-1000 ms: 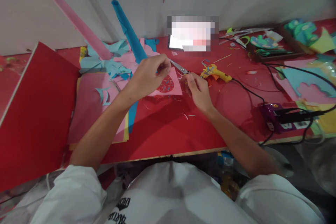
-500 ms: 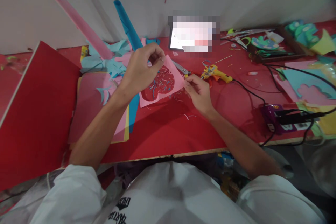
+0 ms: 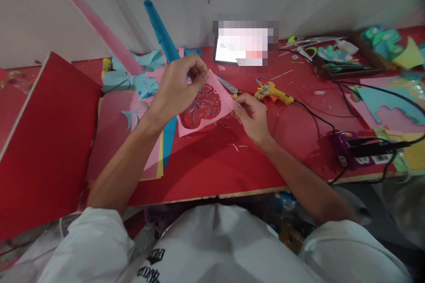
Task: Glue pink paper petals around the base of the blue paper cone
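Pinching the top edge of the pink sheet [image 3: 223,97] between thumb and fingers of the left hand [image 3: 177,90], closed tight on the paper. Gripping its right corner with the right hand [image 3: 251,112], likewise closed on it. Holding the sheet tilted just above the bench [image 3: 212,172], mid-width and toward the far edge, probably stretching it taut to show its cut-out middle. Leaving scissors [image 3: 227,85] and glue gun [image 3: 274,93] lying just behind, within reach.

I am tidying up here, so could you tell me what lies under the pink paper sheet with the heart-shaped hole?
Through the hole in the pink paper sheet shows the red table with thin paper slivers. The solid pink border covers the rest.
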Demonstrator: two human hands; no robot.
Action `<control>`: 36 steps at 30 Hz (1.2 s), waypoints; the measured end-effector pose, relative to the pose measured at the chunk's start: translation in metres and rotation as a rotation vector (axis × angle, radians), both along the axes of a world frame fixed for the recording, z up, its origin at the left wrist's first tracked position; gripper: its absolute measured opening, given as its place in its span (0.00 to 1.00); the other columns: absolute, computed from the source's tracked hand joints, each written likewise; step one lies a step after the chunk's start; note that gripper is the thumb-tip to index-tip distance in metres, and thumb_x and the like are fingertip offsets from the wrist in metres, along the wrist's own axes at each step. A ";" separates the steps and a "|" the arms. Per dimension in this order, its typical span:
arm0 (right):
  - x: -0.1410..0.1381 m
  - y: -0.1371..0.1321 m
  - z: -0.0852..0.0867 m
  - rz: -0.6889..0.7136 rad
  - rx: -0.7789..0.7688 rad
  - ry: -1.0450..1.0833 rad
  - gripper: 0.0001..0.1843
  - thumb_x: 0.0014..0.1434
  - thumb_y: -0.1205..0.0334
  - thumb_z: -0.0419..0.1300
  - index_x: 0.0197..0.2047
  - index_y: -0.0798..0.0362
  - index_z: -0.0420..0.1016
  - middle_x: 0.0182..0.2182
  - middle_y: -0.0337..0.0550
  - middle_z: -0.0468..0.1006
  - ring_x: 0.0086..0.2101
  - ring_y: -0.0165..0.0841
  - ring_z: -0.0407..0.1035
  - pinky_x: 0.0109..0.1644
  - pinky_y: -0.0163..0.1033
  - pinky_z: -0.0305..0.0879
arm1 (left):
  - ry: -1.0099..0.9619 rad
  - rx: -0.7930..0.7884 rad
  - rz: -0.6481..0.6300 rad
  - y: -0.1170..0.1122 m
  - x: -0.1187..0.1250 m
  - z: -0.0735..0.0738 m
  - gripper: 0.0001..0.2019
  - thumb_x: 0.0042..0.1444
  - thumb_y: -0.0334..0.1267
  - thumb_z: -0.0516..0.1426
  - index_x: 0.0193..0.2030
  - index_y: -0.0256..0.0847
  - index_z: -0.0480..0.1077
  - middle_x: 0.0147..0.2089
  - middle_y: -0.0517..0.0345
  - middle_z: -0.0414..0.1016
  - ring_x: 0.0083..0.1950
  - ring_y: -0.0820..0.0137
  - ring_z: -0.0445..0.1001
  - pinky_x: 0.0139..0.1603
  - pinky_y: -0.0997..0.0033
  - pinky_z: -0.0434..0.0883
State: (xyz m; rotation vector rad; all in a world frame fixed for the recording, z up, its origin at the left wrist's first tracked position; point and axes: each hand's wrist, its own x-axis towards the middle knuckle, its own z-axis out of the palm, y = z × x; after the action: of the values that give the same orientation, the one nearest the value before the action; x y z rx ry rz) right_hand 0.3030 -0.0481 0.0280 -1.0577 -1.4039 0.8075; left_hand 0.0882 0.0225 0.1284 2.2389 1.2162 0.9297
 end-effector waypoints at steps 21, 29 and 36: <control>-0.001 -0.001 0.004 -0.023 0.021 0.024 0.27 0.64 0.34 0.66 0.30 0.47 0.69 0.26 0.35 0.66 0.26 0.30 0.59 0.29 0.40 0.56 | -0.023 0.028 -0.006 -0.004 0.002 0.003 0.10 0.68 0.42 0.61 0.35 0.47 0.69 0.38 0.59 0.79 0.40 0.65 0.75 0.46 0.56 0.76; -0.003 0.002 -0.003 0.003 0.003 0.101 0.22 0.64 0.35 0.67 0.36 0.47 0.76 0.30 0.37 0.74 0.29 0.30 0.67 0.34 0.40 0.68 | -0.058 0.024 -0.011 -0.002 0.000 0.003 0.10 0.69 0.43 0.60 0.36 0.47 0.69 0.37 0.58 0.77 0.40 0.66 0.75 0.44 0.57 0.74; -0.001 0.008 -0.005 -0.071 0.057 0.091 0.23 0.60 0.35 0.70 0.45 0.45 0.79 0.41 0.42 0.83 0.42 0.37 0.77 0.49 0.45 0.76 | -0.030 -0.012 -0.012 -0.003 0.003 -0.002 0.10 0.71 0.44 0.59 0.37 0.45 0.71 0.39 0.58 0.79 0.41 0.66 0.76 0.43 0.61 0.75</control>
State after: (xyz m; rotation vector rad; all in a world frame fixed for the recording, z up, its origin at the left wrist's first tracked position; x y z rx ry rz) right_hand 0.3017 -0.0396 0.0233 -1.0091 -1.2981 0.7513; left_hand 0.0914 0.0199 0.1267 2.2124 1.1913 0.9455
